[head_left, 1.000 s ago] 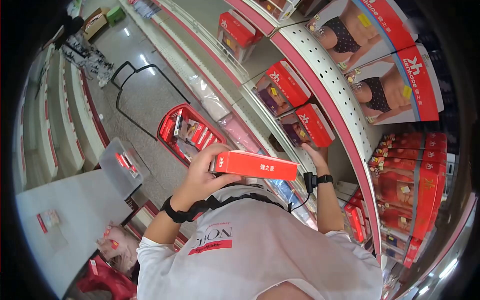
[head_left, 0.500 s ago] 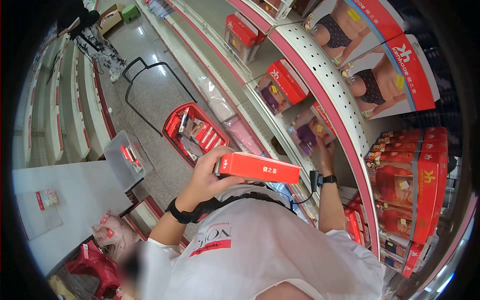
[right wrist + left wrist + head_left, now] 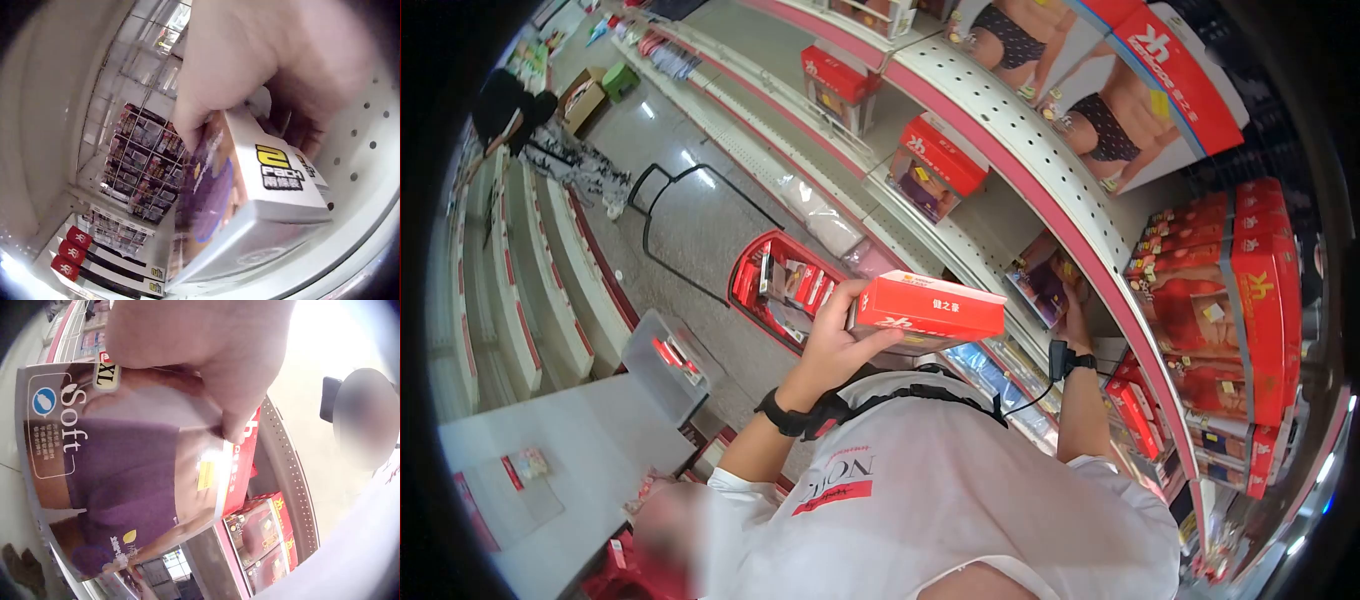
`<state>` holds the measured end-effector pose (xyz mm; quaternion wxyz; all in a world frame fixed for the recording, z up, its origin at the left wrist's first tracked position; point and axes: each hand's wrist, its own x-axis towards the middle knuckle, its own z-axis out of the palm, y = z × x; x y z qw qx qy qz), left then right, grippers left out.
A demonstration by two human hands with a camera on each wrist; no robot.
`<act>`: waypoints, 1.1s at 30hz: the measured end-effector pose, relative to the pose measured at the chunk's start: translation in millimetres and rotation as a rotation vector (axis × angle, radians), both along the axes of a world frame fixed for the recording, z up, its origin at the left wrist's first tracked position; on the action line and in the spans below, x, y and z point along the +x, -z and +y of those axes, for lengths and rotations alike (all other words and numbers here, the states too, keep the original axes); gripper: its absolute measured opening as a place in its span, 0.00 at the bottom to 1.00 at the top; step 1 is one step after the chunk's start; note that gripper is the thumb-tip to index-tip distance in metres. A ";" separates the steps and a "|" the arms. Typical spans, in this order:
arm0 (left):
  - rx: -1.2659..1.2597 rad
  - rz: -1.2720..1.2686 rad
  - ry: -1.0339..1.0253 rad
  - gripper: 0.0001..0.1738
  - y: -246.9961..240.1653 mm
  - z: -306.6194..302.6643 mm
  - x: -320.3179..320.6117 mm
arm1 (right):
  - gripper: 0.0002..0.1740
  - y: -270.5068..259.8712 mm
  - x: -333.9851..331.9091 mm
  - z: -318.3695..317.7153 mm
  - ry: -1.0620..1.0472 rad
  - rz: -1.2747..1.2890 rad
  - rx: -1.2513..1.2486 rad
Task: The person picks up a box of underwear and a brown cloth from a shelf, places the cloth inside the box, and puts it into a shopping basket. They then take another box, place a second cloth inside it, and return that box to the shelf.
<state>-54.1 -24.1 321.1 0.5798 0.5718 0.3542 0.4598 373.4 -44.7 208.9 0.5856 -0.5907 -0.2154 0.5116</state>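
My left hand (image 3: 840, 335) grips a red-topped underwear box (image 3: 945, 303) in front of the shirt. In the left wrist view this underwear box (image 3: 125, 469) shows purple boxer briefs and "Soft", with the thumb and fingers at its upper edge. Under the perforated shelf, my right hand (image 3: 1076, 318) holds a second underwear box (image 3: 1038, 285), its purple front facing up and outward. The right wrist view has this box (image 3: 275, 187) with a "2 Pack" end, the right hand (image 3: 269, 62) pinching it from above. Behind it shows the edge of another box with the same label.
Another red underwear box (image 3: 938, 165) stands on the same shelf. Large boxes (image 3: 1120, 120) line the perforated shelf (image 3: 1020, 130) above, and red boxes (image 3: 1220, 310) stack at the right. A red wheeled basket (image 3: 740, 285) holding boxes stands on the floor beside a clear bin (image 3: 650, 375).
My right hand, earlier beside the lower shelf box, now grips it and has tipped it deeper under the shelf. The left hand's box has tilted, showing more of its front.
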 end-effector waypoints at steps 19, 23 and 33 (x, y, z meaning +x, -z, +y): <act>0.224 0.131 0.379 0.29 1.1 66.9 34.9 | 0.33 -86.3 -124.3 -18.8 -0.337 -0.834 0.226; -0.090 -0.088 0.419 0.30 12.1 75.2 55.2 | 0.31 -96.8 -172.3 -24.7 -0.449 -0.372 0.213; 0.533 0.318 -0.119 0.25 30.7 218.5 41.5 | 0.30 -54.8 -140.5 -3.7 0.240 -0.352 0.151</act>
